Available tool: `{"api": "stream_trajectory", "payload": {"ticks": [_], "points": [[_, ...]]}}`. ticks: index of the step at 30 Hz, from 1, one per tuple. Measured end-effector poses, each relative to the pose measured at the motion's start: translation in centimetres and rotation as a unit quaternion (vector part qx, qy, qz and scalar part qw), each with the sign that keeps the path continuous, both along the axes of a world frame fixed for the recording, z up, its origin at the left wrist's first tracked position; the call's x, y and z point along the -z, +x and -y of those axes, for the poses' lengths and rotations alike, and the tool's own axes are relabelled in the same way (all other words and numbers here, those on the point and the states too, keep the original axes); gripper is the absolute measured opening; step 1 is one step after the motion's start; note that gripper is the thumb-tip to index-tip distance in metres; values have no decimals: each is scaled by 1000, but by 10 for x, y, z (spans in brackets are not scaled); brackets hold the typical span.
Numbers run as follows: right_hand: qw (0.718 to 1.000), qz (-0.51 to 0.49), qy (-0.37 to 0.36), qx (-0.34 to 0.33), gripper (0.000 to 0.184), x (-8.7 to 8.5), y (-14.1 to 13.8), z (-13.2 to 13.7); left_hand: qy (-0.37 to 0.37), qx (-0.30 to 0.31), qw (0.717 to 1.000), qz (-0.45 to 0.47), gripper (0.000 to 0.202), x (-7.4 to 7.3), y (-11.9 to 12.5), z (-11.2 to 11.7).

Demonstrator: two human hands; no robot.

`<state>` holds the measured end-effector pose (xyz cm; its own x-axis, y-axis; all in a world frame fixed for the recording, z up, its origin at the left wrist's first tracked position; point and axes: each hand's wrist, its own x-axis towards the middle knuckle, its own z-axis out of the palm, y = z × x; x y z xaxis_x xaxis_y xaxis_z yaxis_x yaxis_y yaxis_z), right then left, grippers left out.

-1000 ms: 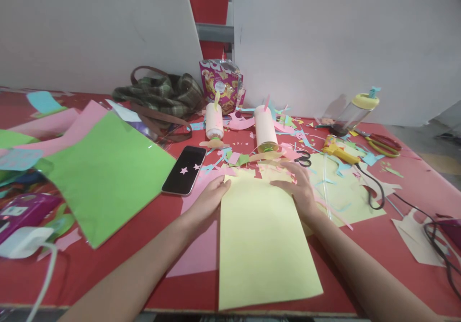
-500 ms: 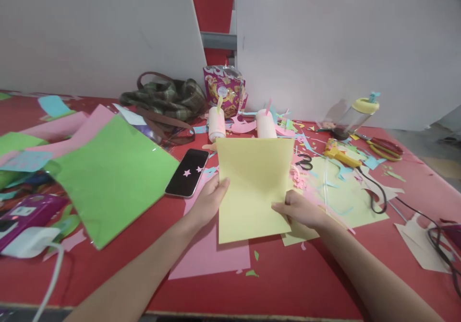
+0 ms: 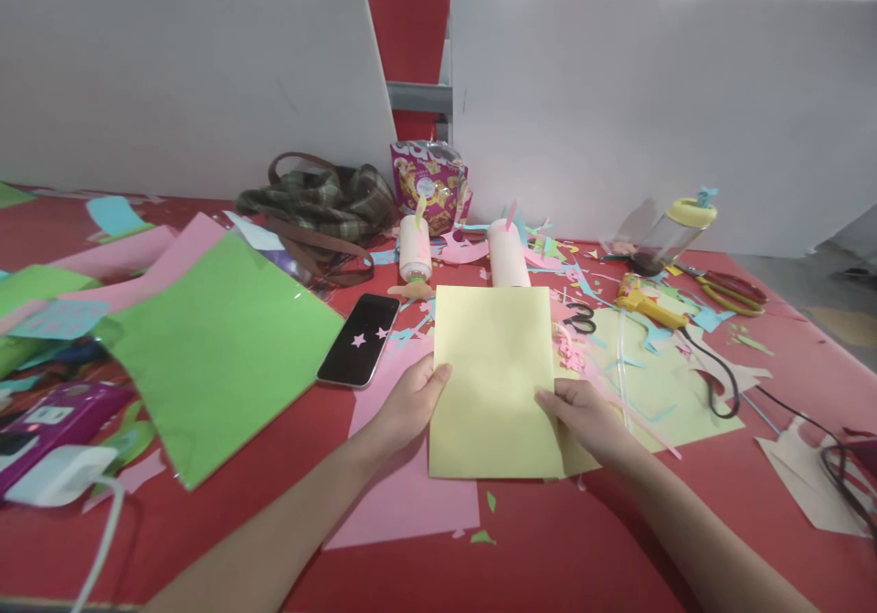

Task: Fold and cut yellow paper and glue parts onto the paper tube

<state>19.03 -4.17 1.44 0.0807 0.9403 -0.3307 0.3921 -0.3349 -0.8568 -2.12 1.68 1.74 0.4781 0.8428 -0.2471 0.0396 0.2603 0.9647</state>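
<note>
Red table [image 3: 582, 558], scraps [image 3: 570, 350] everywhere; L hand [image 3: 407, 403] & R hand [image 3: 589, 417] both pinch yellow sheet [image 3: 494, 375]; phone [image 3: 359, 339], scissors [image 3: 581, 319] flank it.

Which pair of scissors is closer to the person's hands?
The black-handled scissors, just past the yellow sheet the right hand holds; the red-and-yellow-handled pair lies farther right.

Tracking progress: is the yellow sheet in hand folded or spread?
Folded: the yellow sheet is shorter than a second ago, doubled over; left hand and right hand grip its sides.
</note>
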Motion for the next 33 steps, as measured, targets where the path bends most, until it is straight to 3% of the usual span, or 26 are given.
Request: {"api": "stream_trajectory", "payload": {"ticks": [12, 17, 21, 24, 28, 30, 33], "points": [[999, -22, 20, 28, 31, 3, -2, -1, 53, 8, 997, -57, 36, -1, -1, 2], [999, -14, 20, 40, 37, 12, 0, -1, 121, -5, 978, -168, 27, -5, 0, 1], [993, 90, 65, 35, 33, 17, -1, -1, 161, -12, 951, -262, 24, -7, 0, 2], [961, 227, 152, 34, 18, 20, -4, 4, 173, -8, 932, -319, 23, -7, -1, 8], [874, 382, 292, -71, 18, 30, -13, 19, 152, 2, 926, -347, 23, -3, -2, 21], [831, 433, 329, -116, 27, 37, -17, 26, 141, 11, 916, -376, 22, 0, -2, 27], [786, 490, 351, -139, 25, 45, -21, 33, 158, 36, 886, -434, 22, 5, -1, 30]]}}
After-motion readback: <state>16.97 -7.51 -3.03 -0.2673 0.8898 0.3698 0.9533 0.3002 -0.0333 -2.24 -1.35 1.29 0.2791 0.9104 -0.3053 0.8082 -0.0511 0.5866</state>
